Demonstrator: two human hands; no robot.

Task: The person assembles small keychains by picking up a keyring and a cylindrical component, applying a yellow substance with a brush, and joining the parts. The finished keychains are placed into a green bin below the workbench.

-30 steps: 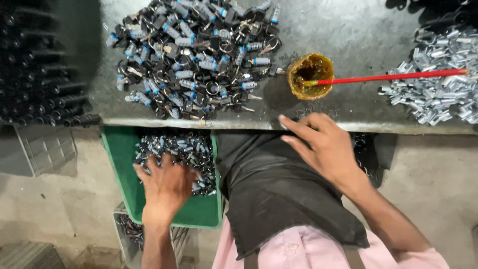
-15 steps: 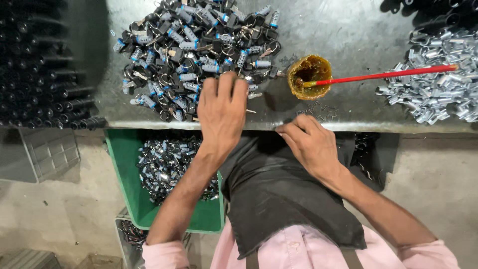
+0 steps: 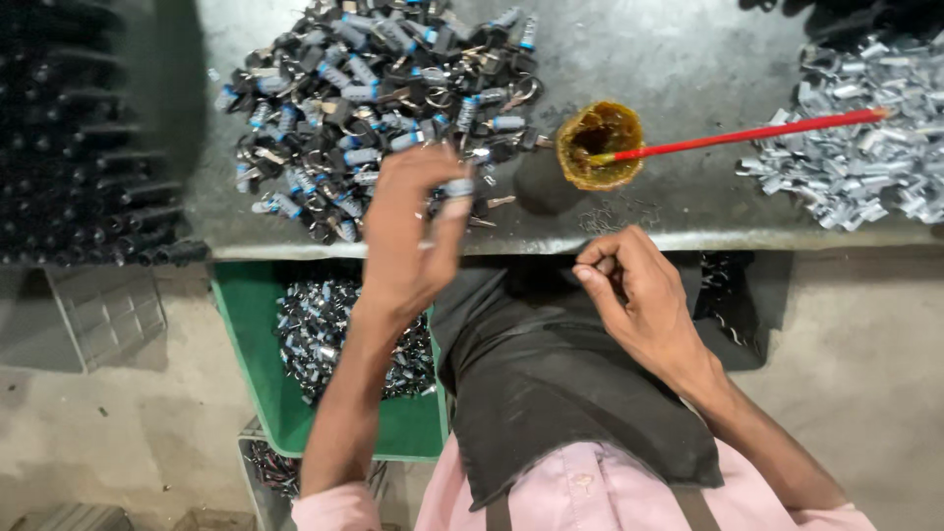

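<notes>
My left hand (image 3: 408, 231) is raised at the near edge of the metal table (image 3: 688, 59), its fingertips pinched on a small silver-and-black lock cylinder (image 3: 456, 188) just off the big pile of lock cylinders and keys (image 3: 374, 98). My right hand (image 3: 634, 295) hovers over my dark apron (image 3: 560, 393) just below the table edge, fingers loosely curled; I cannot see anything in it.
A small yellow cup of brown grease (image 3: 600, 145) holds a red stick (image 3: 747, 134). Shiny metal parts (image 3: 865, 147) lie heaped at the right. A green bin (image 3: 258, 383) with more cylinders sits below the table at my left. Black tubes (image 3: 79, 147) are stacked at the far left.
My left hand came up out of the green bin, reached onto the pile, and has drawn back toward the table edge holding one cylinder. My right hand shifted slightly to the right.
</notes>
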